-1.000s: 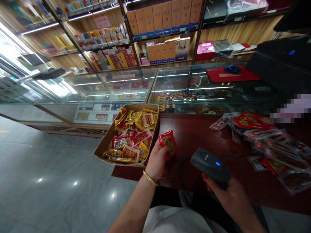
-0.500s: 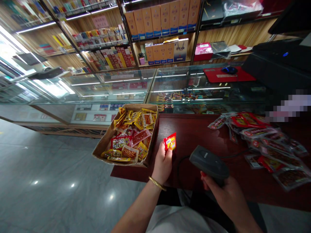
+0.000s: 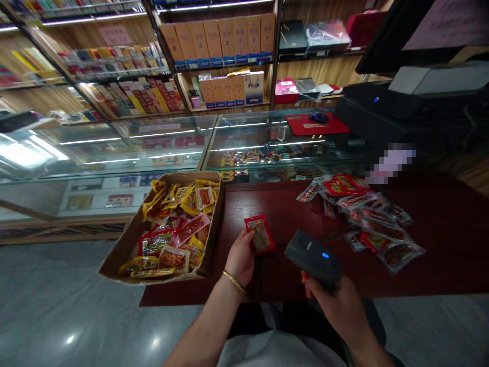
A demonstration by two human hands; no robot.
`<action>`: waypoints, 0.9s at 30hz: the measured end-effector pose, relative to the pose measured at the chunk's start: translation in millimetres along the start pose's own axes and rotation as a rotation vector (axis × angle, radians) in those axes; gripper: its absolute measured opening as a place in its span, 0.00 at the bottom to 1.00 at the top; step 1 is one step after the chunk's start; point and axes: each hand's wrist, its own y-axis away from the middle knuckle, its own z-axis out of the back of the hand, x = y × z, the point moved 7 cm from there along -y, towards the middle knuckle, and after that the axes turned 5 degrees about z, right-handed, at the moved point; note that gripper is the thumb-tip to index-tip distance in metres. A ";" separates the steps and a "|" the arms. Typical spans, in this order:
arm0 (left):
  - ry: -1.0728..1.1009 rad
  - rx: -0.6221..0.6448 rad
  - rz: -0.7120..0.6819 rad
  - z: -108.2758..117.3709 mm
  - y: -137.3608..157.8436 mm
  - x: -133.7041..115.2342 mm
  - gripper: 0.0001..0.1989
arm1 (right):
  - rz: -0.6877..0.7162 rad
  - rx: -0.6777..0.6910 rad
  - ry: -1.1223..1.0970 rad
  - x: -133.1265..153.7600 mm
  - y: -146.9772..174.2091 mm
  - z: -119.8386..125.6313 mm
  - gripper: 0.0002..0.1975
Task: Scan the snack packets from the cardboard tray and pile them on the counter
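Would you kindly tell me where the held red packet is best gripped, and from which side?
Probably by its left edge, pinched from the left: the red packet looks flat, so its thin border should suit a pinch. The left grip holds it there, leaving most of its face uncovered, while the right side faces the scanner.

We have a dark red-brown desk point(image 3: 451, 260) with a faint wood grain before us. A cardboard box point(image 3: 214, 229) rests on it, its left side jutting past the desk's edge. Well to the right of the box, we see a loose, overlapping pile of clear and red packets point(image 3: 376, 216) lying flat.
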 end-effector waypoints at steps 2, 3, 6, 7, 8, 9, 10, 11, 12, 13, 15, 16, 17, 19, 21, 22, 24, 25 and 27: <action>-0.022 0.049 0.047 -26.5 -9.3 9.8 0.11 | 0.000 -0.040 -0.015 -8.6 1.4 13.0 0.20; -0.025 0.077 0.078 -43.5 -13.5 15.5 0.11 | -0.001 -0.078 -0.022 -13.0 2.6 20.4 0.20; -0.022 0.181 0.176 -109.9 -24.0 29.0 0.12 | -0.003 -0.193 -0.025 -21.0 8.5 41.0 0.21; -0.012 0.237 0.195 -136.5 -27.0 30.4 0.11 | -0.003 -0.217 -0.017 -21.2 10.8 46.3 0.21; -0.002 0.311 0.211 -164.1 -29.4 30.5 0.10 | -0.002 -0.242 -0.003 -20.2 13.3 51.5 0.20; -0.001 0.399 0.238 -190.9 -31.0 30.7 0.08 | 0.001 -0.268 0.016 -18.4 15.6 56.5 0.19; -0.022 0.474 0.278 -213.5 -32.3 32.0 0.06 | 0.006 -0.288 0.032 -16.0 17.7 60.8 0.19; -0.068 0.513 0.327 -229.1 -34.0 34.6 0.06 | 0.012 -0.308 0.042 -13.7 19.3 64.5 0.19; -0.128 0.511 0.373 -236.3 -36.2 38.0 0.06 | 0.019 -0.321 0.044 -12.0 20.2 67.3 0.19; -0.190 0.472 0.406 -234.9 -38.9 41.4 0.05 | 0.028 -0.320 0.038 -10.9 20.2 68.5 0.20; -0.266 0.346 0.393 -210.4 -41.6 43.6 0.07 | 0.039 -0.250 0.014 -12.0 17.4 64.2 0.20; -0.276 0.296 0.345 -191.2 -39.7 41.5 0.10 | 0.038 -0.206 0.007 -14.2 15.8 60.1 0.20; -0.279 0.271 0.281 -169.3 -34.4 37.2 0.12 | 0.033 -0.168 0.001 -17.2 14.3 55.7 0.19; -0.298 0.272 0.131 -121.6 -13.4 21.6 0.15 | -0.002 -0.144 -0.007 -25.5 12.3 48.6 0.18; -0.352 0.276 -0.012 -72.9 17.9 -4.7 0.14 | -0.055 -0.147 -0.019 -34.4 9.4 42.2 0.16; -0.395 0.256 -0.079 -48.8 35.0 -22.2 0.13 | -0.068 -0.109 -0.022 -37.0 6.4 36.2 0.15; -0.513 0.126 -0.237 0.4 67.4 -67.8 0.13 | -0.077 -0.024 -0.025 -38.7 -1.2 22.6 0.13; -0.583 0.024 -0.334 24.9 82.1 -94.8 0.14 | -0.081 0.015 -0.013 -38.0 -4.9 15.4 0.13; -0.731 -0.236 -0.538 71.2 107.0 -148.9 0.13 | -0.056 0.023 -0.023 -31.6 -10.6 3.9 0.12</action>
